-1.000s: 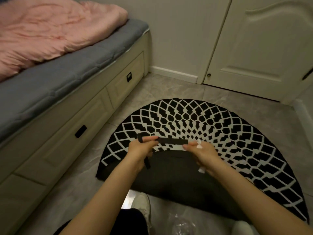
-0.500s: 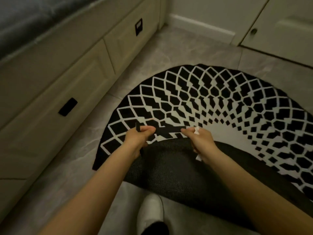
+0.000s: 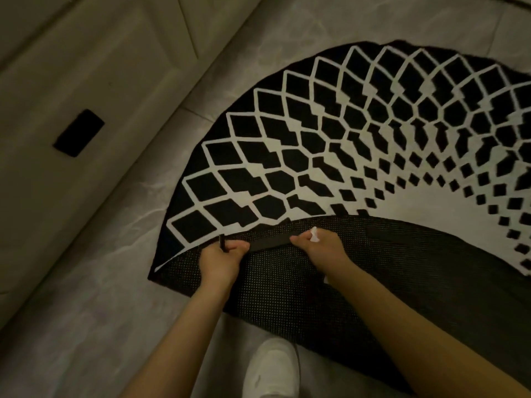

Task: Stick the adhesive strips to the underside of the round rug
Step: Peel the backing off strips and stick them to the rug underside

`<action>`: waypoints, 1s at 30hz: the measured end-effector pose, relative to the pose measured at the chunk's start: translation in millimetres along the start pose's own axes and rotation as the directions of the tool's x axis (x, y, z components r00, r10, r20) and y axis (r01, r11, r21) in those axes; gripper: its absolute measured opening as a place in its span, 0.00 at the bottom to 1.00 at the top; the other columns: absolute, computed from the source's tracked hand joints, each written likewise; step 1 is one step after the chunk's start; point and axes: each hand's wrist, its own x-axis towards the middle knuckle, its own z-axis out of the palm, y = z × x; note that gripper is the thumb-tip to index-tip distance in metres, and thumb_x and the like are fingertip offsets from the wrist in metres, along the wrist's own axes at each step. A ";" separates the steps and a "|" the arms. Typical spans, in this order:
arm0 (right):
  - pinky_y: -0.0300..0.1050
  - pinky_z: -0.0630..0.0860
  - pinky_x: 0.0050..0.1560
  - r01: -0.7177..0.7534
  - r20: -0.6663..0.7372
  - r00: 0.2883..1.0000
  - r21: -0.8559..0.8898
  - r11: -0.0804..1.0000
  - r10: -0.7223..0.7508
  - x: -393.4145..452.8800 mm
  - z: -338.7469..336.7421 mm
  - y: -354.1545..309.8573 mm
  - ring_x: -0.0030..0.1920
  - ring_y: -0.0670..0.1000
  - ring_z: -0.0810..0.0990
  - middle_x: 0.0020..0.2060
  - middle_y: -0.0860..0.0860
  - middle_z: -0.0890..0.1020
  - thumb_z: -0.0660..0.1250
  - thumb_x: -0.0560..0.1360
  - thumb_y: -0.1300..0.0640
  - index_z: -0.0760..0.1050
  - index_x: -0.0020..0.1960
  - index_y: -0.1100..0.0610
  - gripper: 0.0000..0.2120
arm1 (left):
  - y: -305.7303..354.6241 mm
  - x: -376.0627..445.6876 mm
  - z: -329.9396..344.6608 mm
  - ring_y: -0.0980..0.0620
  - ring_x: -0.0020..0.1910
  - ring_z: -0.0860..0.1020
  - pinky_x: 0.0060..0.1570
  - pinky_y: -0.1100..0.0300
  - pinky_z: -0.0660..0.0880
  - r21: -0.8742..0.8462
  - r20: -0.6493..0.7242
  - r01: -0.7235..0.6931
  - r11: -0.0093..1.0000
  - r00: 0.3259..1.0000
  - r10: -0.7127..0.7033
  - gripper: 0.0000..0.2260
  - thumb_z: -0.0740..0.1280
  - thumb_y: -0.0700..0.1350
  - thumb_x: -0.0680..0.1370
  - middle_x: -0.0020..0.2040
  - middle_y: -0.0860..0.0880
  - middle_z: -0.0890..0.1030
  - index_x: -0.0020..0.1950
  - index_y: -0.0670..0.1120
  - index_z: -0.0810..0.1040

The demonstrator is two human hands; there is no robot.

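The round black-and-white rug (image 3: 344, 145) lies on the floor with its near half folded over, so the dark dotted underside (image 3: 388, 271) faces up. A black adhesive strip (image 3: 268, 242) lies stretched on that underside close to the fold. My left hand (image 3: 222, 259) pinches the strip's left end, which sticks up past my fingers. My right hand (image 3: 321, 248) pinches the right end and also holds a white scrap of backing paper (image 3: 313, 234).
A cream bed base with drawers (image 3: 86, 116) runs along the left; a black drawer pull (image 3: 79, 133) shows. Grey tiled floor (image 3: 94, 297) lies between it and the rug. My white shoe (image 3: 271, 369) stands just below the folded edge.
My head has tilted down and closer, so the bed top and door left the view. Both hands have lowered the strip from above the rug onto the folded underside.
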 end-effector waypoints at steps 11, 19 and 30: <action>0.41 0.71 0.45 -0.017 -0.022 1.000 -0.177 0.984 0.013 29.1 19.1 12.4 0.40 0.46 0.73 0.37 0.49 0.75 0.68 0.75 0.55 0.78 0.48 0.60 0.08 | -20.3 22.0 21.7 0.52 0.47 0.75 0.61 0.52 0.72 0.070 -0.107 -0.003 0.998 0.994 0.011 0.03 0.68 0.42 0.76 0.46 0.50 0.80 0.47 0.44 0.81; 0.37 0.68 0.37 -0.025 -0.017 1.000 -0.177 0.984 0.022 40.0 25.1 14.8 0.37 0.44 0.72 0.36 0.47 0.75 0.68 0.75 0.54 0.79 0.48 0.59 0.08 | -29.2 25.6 23.9 0.51 0.39 0.77 0.44 0.57 0.75 0.197 -0.110 -0.103 0.975 0.986 0.126 0.05 0.65 0.42 0.78 0.40 0.48 0.79 0.43 0.43 0.78; 0.39 0.68 0.40 0.129 0.081 0.991 -0.407 0.904 -0.105 36.2 30.4 19.4 0.42 0.45 0.75 0.36 0.42 0.76 0.68 0.73 0.45 0.75 0.37 0.47 0.08 | -34.5 23.6 16.7 0.48 0.38 0.75 0.42 0.56 0.74 0.237 -0.177 -0.139 0.962 0.967 0.183 0.11 0.65 0.38 0.77 0.39 0.45 0.76 0.36 0.47 0.69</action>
